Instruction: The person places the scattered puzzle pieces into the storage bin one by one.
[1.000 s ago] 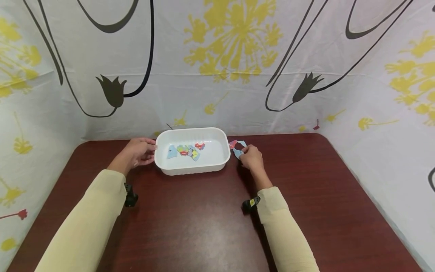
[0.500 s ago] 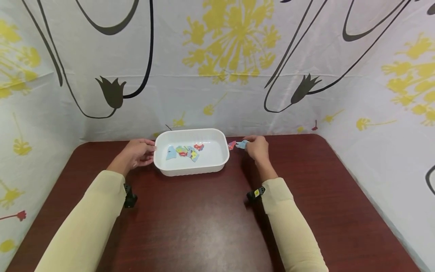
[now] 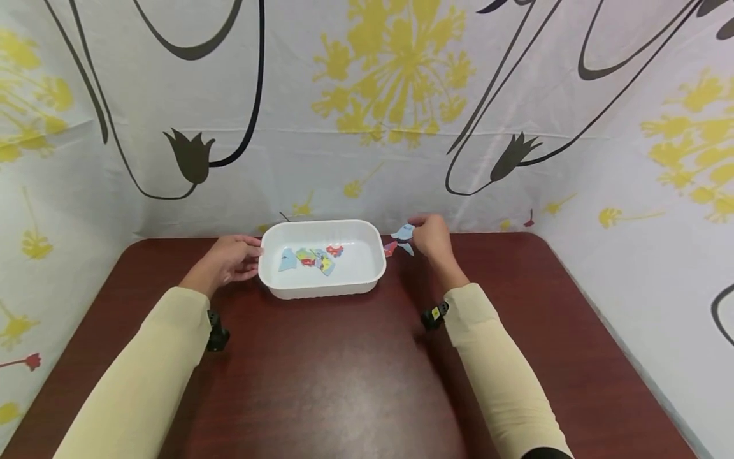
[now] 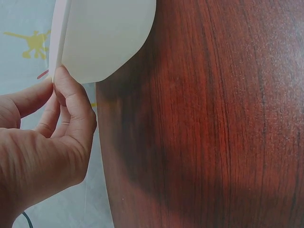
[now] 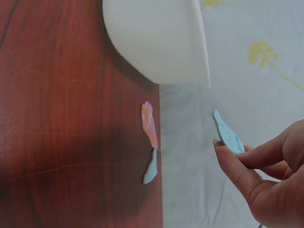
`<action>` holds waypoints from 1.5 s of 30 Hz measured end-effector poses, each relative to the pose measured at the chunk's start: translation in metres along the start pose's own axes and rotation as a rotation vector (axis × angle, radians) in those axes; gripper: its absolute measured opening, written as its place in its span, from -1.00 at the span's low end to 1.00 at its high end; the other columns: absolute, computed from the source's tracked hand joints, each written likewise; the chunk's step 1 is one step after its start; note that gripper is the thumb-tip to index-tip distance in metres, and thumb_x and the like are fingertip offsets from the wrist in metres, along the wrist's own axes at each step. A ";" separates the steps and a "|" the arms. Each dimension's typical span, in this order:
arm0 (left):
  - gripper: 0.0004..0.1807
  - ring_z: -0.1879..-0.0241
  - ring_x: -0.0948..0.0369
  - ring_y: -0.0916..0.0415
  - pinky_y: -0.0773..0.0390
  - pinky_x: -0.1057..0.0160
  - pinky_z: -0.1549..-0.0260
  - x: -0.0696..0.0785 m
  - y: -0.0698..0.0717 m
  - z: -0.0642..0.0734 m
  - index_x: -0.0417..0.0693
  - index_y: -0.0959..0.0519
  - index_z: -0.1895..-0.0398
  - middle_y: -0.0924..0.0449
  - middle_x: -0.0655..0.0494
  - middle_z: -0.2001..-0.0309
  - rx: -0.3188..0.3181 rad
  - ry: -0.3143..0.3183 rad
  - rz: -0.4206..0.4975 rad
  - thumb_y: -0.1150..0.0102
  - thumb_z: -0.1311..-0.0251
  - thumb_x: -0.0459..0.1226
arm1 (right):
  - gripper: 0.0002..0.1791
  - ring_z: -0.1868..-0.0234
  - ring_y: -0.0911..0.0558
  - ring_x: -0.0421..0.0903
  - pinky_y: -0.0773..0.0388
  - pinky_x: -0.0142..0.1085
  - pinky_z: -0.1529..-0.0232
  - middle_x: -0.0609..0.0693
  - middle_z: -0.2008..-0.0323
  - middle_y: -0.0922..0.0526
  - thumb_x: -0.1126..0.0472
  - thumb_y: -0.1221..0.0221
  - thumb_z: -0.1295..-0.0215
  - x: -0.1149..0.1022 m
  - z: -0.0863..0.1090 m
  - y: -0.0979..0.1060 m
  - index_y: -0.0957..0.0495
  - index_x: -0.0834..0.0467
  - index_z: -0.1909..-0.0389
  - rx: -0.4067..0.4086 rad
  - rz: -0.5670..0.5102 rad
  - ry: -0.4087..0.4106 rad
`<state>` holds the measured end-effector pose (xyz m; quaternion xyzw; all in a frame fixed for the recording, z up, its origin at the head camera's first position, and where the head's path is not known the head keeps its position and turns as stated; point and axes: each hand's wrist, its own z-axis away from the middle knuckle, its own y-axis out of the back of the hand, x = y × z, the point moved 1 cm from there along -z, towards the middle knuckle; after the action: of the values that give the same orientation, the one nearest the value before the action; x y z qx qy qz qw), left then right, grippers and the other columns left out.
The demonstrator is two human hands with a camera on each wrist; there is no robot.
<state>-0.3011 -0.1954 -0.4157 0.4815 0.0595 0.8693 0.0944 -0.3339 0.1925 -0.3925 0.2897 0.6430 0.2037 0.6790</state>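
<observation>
Facing one cloth (image 3: 321, 159) printed with yellow and dark flowers, above one red-brown counter (image 3: 344, 357). Reaching forward in two pale-yellow sleeves (image 3: 129, 376). Gripping one white tray (image 3: 321, 291) by its left rim with the left hand (image 3: 232, 258), between thumb and fingers. Holding the right hand (image 3: 433, 238) in a narrow pinch near the tray's right end. Wearing two black devices (image 3: 217, 331) at the wrists. Seeing inside the tray one multicoloured cluster (image 3: 316, 260) of pieces, too tight for counting, and one pale-blue piece (image 3: 288, 259) left of it. Pinching one light-blue piece (image 5: 229, 137) in the right hand, off the counter. Seeing one red piece (image 3: 334, 251) toward the tray's back; then, just beside the tray on the counter, one pink-red piece (image 5: 148, 121) and one small blue piece (image 5: 151, 169), lying end to end.
</observation>
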 end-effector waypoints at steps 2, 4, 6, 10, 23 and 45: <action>-0.56 0.38 0.24 -0.52 -0.65 0.25 0.20 0.000 0.001 0.000 -0.13 -0.31 -0.32 -0.47 -0.05 0.08 0.001 -0.002 0.000 -0.01 -0.42 -0.26 | -0.56 0.15 -0.70 0.08 -0.59 -0.32 0.34 0.21 -0.01 -0.64 0.45 0.04 -0.20 -0.005 -0.001 0.000 -0.61 0.27 -0.06 0.004 0.002 0.009; -0.57 0.38 0.23 -0.52 -0.65 0.24 0.20 0.000 0.001 0.000 -0.13 -0.32 -0.31 -0.47 -0.05 0.08 0.007 -0.001 0.002 -0.01 -0.42 -0.27 | -0.58 0.15 -0.71 0.11 -0.60 -0.33 0.34 0.21 0.02 -0.65 0.45 0.01 -0.21 -0.010 -0.002 -0.001 -0.61 0.27 -0.05 0.006 -0.009 0.013; -0.57 0.38 0.23 -0.51 -0.65 0.25 0.21 0.000 0.002 0.000 -0.13 -0.32 -0.31 -0.47 -0.05 0.07 0.007 -0.002 0.002 -0.01 -0.42 -0.27 | -0.61 0.17 -0.72 0.12 -0.62 -0.35 0.35 0.22 0.05 -0.67 0.43 -0.02 -0.22 -0.014 -0.003 -0.003 -0.61 0.29 -0.05 0.009 -0.019 0.021; -0.59 0.37 0.22 -0.52 -0.65 0.26 0.25 -0.002 0.003 0.000 -0.13 -0.33 -0.29 -0.47 -0.04 0.09 0.004 0.000 0.004 0.01 -0.43 -0.26 | -0.65 0.30 -0.74 0.02 -0.66 -0.34 0.35 0.21 0.09 -0.68 0.42 -0.09 -0.25 -0.022 -0.003 -0.009 -0.61 0.30 -0.04 -0.005 -0.059 0.026; -0.56 0.38 0.23 -0.52 -0.65 0.25 0.21 -0.003 0.005 0.000 -0.14 -0.32 -0.32 -0.47 -0.09 0.04 0.005 0.005 0.007 0.00 -0.43 -0.27 | -0.75 0.25 -0.71 0.10 -0.67 -0.16 0.27 0.19 0.19 -0.71 0.43 -0.14 -0.24 -0.041 0.001 -0.042 -0.66 0.30 0.08 -0.074 -0.039 0.006; -0.58 0.39 0.24 -0.51 -0.65 0.26 0.22 0.000 0.000 -0.001 -0.10 -0.34 -0.30 -0.48 -0.05 0.07 0.002 0.030 0.030 -0.02 -0.42 -0.26 | -0.72 0.10 -0.63 0.03 -0.60 -0.21 0.13 0.12 0.11 -0.72 0.42 -0.11 -0.17 -0.053 0.002 -0.085 -0.71 0.27 0.14 -0.190 0.290 0.124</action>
<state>-0.3025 -0.1958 -0.4159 0.4693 0.0547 0.8777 0.0800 -0.3451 0.0944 -0.4083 0.3008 0.6129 0.3767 0.6261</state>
